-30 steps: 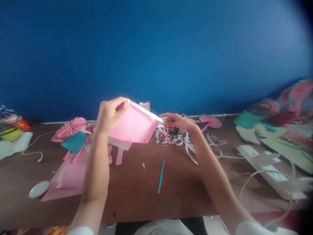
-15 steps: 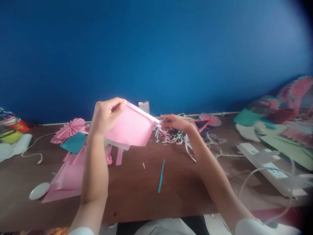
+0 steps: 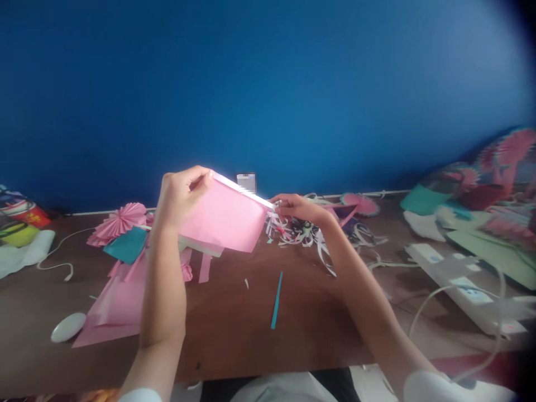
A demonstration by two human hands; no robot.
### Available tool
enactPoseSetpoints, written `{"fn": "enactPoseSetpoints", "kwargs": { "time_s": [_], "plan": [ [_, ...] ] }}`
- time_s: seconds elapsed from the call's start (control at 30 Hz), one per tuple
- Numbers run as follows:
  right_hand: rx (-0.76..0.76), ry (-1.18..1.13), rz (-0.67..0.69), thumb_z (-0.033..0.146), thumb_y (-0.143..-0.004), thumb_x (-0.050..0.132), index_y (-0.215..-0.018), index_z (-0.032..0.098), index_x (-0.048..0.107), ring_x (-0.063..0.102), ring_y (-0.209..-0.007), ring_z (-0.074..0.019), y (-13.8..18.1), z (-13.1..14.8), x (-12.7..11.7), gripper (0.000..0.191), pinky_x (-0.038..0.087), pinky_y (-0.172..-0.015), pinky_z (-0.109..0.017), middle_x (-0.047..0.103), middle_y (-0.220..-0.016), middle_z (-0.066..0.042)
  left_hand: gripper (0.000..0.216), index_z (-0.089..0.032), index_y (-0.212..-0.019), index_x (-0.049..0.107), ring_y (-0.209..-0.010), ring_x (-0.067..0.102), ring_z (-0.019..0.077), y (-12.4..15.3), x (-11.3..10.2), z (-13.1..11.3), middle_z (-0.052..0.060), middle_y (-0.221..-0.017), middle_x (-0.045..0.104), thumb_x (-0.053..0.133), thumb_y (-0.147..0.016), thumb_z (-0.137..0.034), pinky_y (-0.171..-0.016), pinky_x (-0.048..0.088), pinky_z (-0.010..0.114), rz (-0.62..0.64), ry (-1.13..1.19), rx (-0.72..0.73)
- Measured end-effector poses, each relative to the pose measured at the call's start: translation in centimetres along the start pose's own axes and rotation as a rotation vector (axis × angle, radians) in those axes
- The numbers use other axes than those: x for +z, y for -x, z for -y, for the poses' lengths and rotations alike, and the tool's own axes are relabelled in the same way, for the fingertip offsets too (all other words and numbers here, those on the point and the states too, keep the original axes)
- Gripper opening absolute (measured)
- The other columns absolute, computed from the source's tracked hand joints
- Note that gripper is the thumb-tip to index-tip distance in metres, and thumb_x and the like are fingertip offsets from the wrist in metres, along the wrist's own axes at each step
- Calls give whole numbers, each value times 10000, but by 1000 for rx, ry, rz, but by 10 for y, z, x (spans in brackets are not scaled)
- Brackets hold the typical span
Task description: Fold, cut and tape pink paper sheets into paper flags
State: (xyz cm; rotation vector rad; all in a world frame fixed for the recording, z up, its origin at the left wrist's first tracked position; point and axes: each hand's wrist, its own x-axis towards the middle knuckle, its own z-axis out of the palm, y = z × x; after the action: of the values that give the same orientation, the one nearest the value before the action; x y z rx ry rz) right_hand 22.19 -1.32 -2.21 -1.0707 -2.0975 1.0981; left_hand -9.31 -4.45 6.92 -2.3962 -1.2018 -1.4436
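Observation:
Both my hands hold a pink sheet of paper (image 3: 226, 218) up above the brown table (image 3: 301, 312). My left hand (image 3: 180, 195) pinches the sheet's folded top edge at its left end. My right hand (image 3: 299, 207) pinches the same edge at its right corner. The top edge looks folded over into a narrow white-lit strip. The sheet hangs down toward me between the hands.
Pink paper sheets (image 3: 117, 307) and a teal piece (image 3: 125, 244) lie at the left, with a pleated pink fan (image 3: 119, 219) and a white mouse (image 3: 67, 326). White paper strips (image 3: 310, 234) pile behind. A teal strip (image 3: 276, 298) lies mid-table. A white power strip (image 3: 464, 287) lies right.
My left hand and the sheet have shifted slightly left; the grip on the folded edge stays the same.

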Motion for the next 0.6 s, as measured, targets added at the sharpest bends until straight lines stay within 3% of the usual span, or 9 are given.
{"fn": "enactPoseSetpoints", "kwargs": {
  "time_s": [0.4,0.6],
  "plan": [
    [-65,-201,11,435,-900,610,-1263,173,558,423,-472,-71,6,-12,-7,451,318,-446,-209,558,-609,45,220,-156,-823,690,-527,393,88,0,-7,6,-26,-576,484,538,-894,-299,-537,332,216,-39,-92,-1],
    [-35,-145,6,463,-908,578,-1304,194,568,388,-452,-73,10,-5,-9,478,278,-421,-222,585,-628,31,229,-166,-807,681,-537,416,93,0,-11,6,-20,-588,505,540,-903,-319,-549,341,227,-65,-56,-1]
  ]
}}
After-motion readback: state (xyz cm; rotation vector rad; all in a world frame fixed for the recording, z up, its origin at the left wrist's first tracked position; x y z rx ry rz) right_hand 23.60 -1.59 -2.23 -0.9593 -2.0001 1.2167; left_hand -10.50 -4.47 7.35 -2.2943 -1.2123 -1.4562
